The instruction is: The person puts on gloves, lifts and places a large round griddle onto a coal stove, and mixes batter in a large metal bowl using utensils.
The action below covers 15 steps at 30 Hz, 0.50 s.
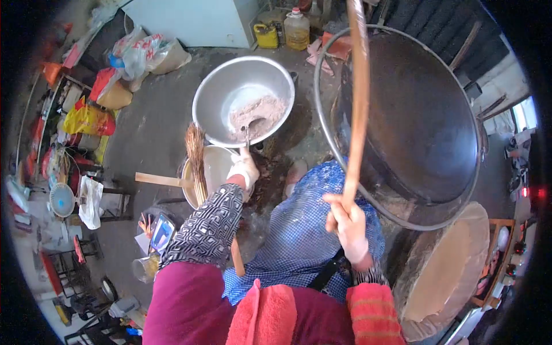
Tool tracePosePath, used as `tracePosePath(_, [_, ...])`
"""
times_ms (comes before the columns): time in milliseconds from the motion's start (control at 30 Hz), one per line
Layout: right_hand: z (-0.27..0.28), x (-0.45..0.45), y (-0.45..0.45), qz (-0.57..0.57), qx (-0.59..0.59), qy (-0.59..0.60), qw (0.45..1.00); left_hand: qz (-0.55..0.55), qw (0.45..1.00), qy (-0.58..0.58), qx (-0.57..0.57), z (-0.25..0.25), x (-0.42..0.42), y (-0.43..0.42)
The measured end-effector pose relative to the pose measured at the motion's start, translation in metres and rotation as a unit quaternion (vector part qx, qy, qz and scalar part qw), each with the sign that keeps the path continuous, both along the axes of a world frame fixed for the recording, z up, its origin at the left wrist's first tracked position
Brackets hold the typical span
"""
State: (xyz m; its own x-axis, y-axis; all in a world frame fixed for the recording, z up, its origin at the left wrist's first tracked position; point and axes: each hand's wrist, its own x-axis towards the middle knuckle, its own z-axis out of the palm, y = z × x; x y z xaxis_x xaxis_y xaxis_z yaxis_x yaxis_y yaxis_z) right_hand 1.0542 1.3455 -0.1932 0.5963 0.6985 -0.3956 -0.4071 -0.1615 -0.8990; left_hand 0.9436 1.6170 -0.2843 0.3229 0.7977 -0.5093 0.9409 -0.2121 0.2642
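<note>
My left hand [244, 168], in a pale glove, is closed around the handle of a ladle [248, 133]. The ladle's head rests in pinkish-brown powder [261, 113] inside a large metal basin [202, 106]. A wooden shaft end [237, 259] shows below my left forearm; whether it belongs to the ladle I cannot tell. My right hand [349, 229] grips a long wooden stick [361, 98] that rises past the wide dark pan [420, 115]. The stick's far end runs out of view at the top.
Below the basin stands a pale bucket [217, 158] with a straw brush [196, 155] and a flat wooden piece [161, 180] across it. A metal hoop [318, 86] rings the pan. A round tan lid-like disc [443, 276] leans at lower right. Bags [146, 57] lie at upper left.
</note>
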Motion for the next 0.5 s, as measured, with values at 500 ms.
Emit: tracePosePath(500, [-0.167,0.054,0.243,-0.079,-0.105,0.012,0.991,0.054,0.945,-0.301,-0.118,0.008,-0.039,0.041])
